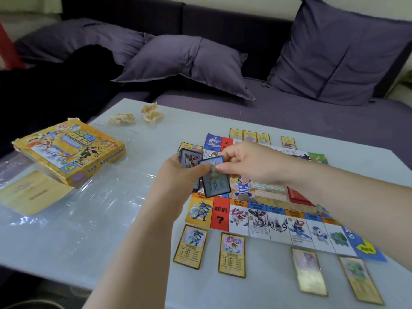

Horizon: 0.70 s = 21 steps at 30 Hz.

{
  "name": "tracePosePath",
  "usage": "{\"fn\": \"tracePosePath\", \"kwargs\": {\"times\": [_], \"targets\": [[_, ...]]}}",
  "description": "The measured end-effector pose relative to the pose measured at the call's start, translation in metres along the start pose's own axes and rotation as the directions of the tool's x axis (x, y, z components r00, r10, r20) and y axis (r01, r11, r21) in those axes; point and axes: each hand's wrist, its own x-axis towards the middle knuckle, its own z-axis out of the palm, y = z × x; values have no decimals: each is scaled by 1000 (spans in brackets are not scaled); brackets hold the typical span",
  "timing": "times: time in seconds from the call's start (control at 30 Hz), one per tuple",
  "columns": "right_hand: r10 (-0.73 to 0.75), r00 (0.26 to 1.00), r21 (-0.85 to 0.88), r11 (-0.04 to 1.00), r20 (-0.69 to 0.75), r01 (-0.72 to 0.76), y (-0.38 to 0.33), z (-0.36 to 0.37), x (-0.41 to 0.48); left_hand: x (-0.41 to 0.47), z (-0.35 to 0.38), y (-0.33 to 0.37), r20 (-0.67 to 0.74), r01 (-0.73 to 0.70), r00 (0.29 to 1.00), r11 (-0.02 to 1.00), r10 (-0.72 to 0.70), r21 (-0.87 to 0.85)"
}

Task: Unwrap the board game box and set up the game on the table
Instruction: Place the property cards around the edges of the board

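Both forearms are stretched over the table (66, 241) from its near edge, and the hands are brought together above the board (267, 221). A stack (189, 158) of blue-edged cards is held in the left hand (176, 177), with the fingers curled round it and the faces turned up so that they can be read. One blue card (217, 184) is pinched at its upper end between the thumb and fingers (225, 152) of the right hand (243, 161). It hangs tilted across the stack's lower corner and is judged to be drawn off for placing.

The board is spread flat on the right half of the table. Yellow cards (233, 254) are laid just outside its near edge, the two sharpest below squares showing what seem the same figures, which would explain the uneven spacing. More cards (249, 136) are set along the far edge. A red pile (298, 195) is seen on the board, partly hidden by the right forearm.

The box (71, 150) is set aside at the left, well apart from the board, so that the playing area is kept free. It rests tilted on clear wrap (100, 197), its near corner over a yellow sheet (29, 192). With the wrap off, unwrapping is judged done and the set-up partway. Two crumpled scraps (151, 112) are left near the far edge.
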Motion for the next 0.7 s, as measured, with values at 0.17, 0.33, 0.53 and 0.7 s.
{"fn": "tracePosePath", "kwargs": {"times": [0.17,0.33,0.53,0.7], "targets": [[136,984,585,791,119,-180,5,18,6,5,1,0,-107,-9,994,964,-20,-266],[275,961,867,470,36,-167,9,26,29,15,4,-3,-155,95,969,872,-191,-479],[307,932,813,582,-192,-25,18,35,59,27,11,-10,-103,162,967,871,-234,-464],[264,895,635,772,-361,29,43,20,103,44,7,-18,-119,176,940,754,-319,-633]]}}
